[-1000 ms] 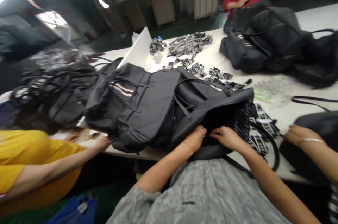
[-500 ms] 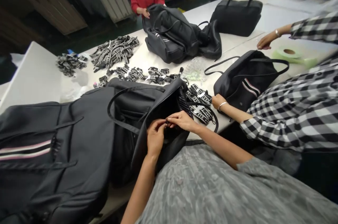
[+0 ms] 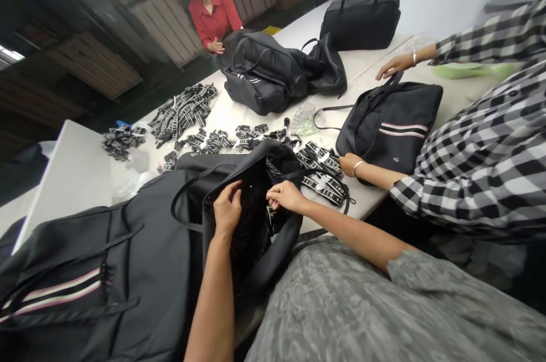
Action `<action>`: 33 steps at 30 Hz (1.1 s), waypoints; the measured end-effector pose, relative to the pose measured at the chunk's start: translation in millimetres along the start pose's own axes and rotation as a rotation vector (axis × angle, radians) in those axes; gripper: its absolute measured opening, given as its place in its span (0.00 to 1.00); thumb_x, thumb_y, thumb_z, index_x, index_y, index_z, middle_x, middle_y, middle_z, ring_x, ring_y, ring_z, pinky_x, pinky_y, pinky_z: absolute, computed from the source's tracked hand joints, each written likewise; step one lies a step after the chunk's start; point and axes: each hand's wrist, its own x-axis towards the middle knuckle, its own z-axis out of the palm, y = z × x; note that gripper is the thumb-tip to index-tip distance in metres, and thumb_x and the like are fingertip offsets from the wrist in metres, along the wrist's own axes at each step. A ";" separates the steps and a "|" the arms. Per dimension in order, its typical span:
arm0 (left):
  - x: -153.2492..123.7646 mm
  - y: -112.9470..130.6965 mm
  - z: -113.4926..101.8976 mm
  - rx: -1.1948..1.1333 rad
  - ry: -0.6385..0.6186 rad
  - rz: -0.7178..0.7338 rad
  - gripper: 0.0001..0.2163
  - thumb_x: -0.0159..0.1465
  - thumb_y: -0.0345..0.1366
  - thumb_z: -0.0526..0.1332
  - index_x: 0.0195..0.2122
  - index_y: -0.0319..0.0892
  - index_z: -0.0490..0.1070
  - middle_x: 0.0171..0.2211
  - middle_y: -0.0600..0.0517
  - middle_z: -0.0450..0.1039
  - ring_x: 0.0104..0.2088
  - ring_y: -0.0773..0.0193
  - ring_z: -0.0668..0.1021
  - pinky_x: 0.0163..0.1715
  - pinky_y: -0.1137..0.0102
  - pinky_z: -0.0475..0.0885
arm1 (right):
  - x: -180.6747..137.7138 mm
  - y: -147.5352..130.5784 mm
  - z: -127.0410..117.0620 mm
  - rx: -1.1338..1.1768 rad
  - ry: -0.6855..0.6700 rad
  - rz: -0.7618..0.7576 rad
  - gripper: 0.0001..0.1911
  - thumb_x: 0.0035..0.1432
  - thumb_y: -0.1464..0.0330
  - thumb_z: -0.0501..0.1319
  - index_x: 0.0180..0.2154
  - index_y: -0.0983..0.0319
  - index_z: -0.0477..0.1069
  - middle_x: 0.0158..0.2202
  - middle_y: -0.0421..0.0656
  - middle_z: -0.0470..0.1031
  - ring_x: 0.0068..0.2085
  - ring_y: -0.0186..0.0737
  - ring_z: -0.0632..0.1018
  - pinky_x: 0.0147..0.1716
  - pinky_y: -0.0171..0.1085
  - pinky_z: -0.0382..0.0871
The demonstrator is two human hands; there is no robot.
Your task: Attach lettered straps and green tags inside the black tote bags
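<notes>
A black bag [image 3: 279, 259] gapes open in front of me, its dark inside showing. My left hand [image 3: 227, 208] grips the left edge of its opening, thumb and fingers closed on it. At the opening's right side is my right hand [image 3: 286, 197], fingertips pinched together; what they hold, if anything, is too small to make out. Black straps with white lettering [image 3: 325, 188] lie just beyond my right hand, bundled with white bands. A thin black handle [image 3: 177, 200] loops out on the bag's left.
Black bags with a striped band [image 3: 157, 271] lie at the left. A co-worker in a checked shirt [image 3: 482, 163] handles a striped bag [image 3: 396, 123] at the right. Across the table stand more bags [image 3: 268, 69], a person in red [image 3: 215, 15] and strap piles [image 3: 183, 112].
My hands have moved apart, the left one to the left, and the bag's mouth has opened wider. The co-worker's bag now lies flatter, its striped side turned up. The view has shifted slightly.
</notes>
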 end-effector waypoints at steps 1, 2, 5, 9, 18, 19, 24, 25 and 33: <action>9.4 -13.0 -3.3 -0.072 -0.002 -0.057 0.14 0.58 0.38 0.60 0.43 0.41 0.75 0.44 0.47 0.76 0.47 0.57 0.76 0.54 0.61 0.67 | 7.9 -0.6 0.8 -0.015 0.034 0.022 0.08 0.53 0.75 0.57 0.25 0.67 0.73 0.22 0.42 0.76 0.22 0.32 0.77 0.24 0.28 0.71; 17.5 -25.7 -6.4 -0.176 -0.007 -0.132 0.13 0.55 0.38 0.62 0.41 0.40 0.75 0.43 0.47 0.77 0.46 0.57 0.77 0.54 0.60 0.67 | 15.5 -1.2 1.7 -0.045 0.057 0.040 0.09 0.54 0.75 0.57 0.25 0.67 0.72 0.23 0.43 0.77 0.22 0.32 0.77 0.24 0.28 0.72; 31.7 -53.7 -14.3 -0.455 -0.024 -0.328 0.16 0.47 0.40 0.68 0.36 0.37 0.75 0.39 0.45 0.78 0.43 0.57 0.78 0.53 0.59 0.69 | 32.0 -2.8 5.3 -0.159 0.072 0.062 0.10 0.54 0.76 0.56 0.23 0.67 0.72 0.23 0.44 0.77 0.22 0.33 0.78 0.23 0.28 0.71; 33.7 -63.9 -20.9 -0.538 -0.054 -0.399 0.20 0.44 0.42 0.70 0.35 0.35 0.74 0.38 0.43 0.78 0.44 0.55 0.78 0.49 0.59 0.72 | 36.2 0.8 8.0 -0.254 0.039 0.035 0.11 0.53 0.76 0.56 0.20 0.66 0.70 0.20 0.42 0.75 0.20 0.32 0.75 0.23 0.28 0.68; 22.8 -53.1 3.3 -0.005 -0.139 -0.160 0.19 0.53 0.40 0.68 0.46 0.41 0.74 0.43 0.45 0.76 0.43 0.58 0.77 0.49 0.64 0.70 | 28.8 15.1 3.9 -0.413 0.092 -0.036 0.15 0.57 0.70 0.56 0.20 0.65 0.72 0.19 0.41 0.75 0.21 0.32 0.76 0.27 0.28 0.69; 22.5 -49.4 11.3 0.174 -0.122 -0.068 0.19 0.55 0.41 0.66 0.48 0.42 0.73 0.44 0.45 0.74 0.44 0.56 0.76 0.48 0.64 0.69 | 28.8 15.1 3.9 -0.380 0.100 -0.022 0.15 0.57 0.69 0.57 0.20 0.65 0.72 0.19 0.41 0.75 0.20 0.32 0.76 0.26 0.27 0.69; 30.6 -34.9 45.9 0.810 -0.156 0.152 0.14 0.64 0.41 0.56 0.47 0.43 0.74 0.41 0.41 0.72 0.41 0.51 0.75 0.38 0.64 0.68 | 28.7 14.8 2.1 -0.245 0.135 0.022 0.15 0.57 0.69 0.57 0.20 0.65 0.72 0.18 0.41 0.74 0.19 0.32 0.76 0.21 0.27 0.69; 33.3 -34.8 49.0 0.862 -0.169 0.165 0.13 0.66 0.40 0.54 0.44 0.43 0.75 0.39 0.42 0.73 0.39 0.52 0.76 0.37 0.64 0.67 | 29.1 14.5 1.9 -0.227 0.140 0.024 0.15 0.57 0.70 0.57 0.20 0.65 0.71 0.17 0.41 0.74 0.18 0.32 0.76 0.21 0.27 0.69; 43.5 -52.1 44.2 0.935 -0.178 0.369 0.15 0.66 0.43 0.53 0.46 0.39 0.71 0.39 0.42 0.72 0.39 0.52 0.74 0.37 0.65 0.66 | 49.7 3.0 14.5 -0.151 0.168 0.033 0.13 0.53 0.70 0.59 0.18 0.65 0.72 0.16 0.40 0.73 0.17 0.31 0.74 0.19 0.26 0.66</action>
